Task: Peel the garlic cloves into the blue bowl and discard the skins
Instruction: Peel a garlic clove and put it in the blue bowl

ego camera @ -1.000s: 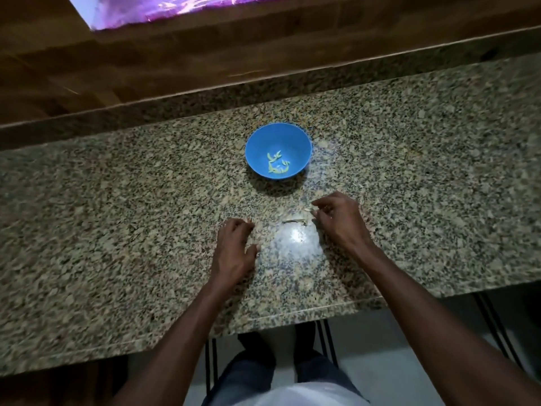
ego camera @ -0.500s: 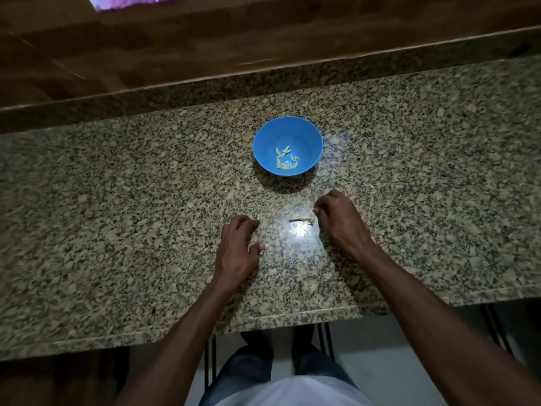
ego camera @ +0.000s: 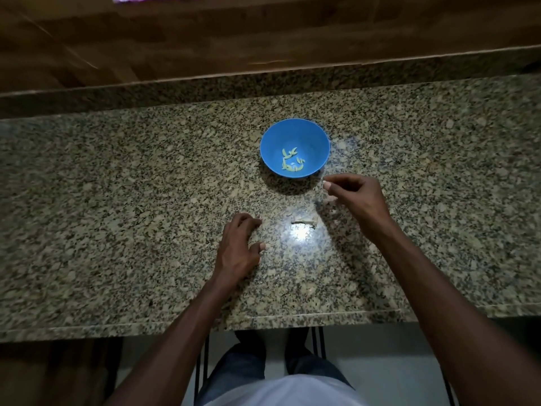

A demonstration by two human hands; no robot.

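Speckled granite counter (ego camera: 117, 230), wood panelling behind it, pale floor below. Left hand (ego camera: 238, 250) rests on the counter, fingers loosely curled, holding nothing. Pale garlic skin scrap (ego camera: 304, 220) lies flat, long axis left-right, beside a glare spot. Right hand (ego camera: 355, 197) raised, fingertips pressed together; what they pinch, can't tell. Round blue plastic bowl (ego camera: 316, 139) beyond it holds peeled garlic cloves (ego camera: 292, 163).

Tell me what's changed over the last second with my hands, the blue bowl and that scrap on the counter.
The right hand lifted off the counter from beside the scrap and moved toward the blue bowl, fingertips pinched; whether they hold anything is too small to tell. The left hand, bowl, its contents and scrap stayed put.
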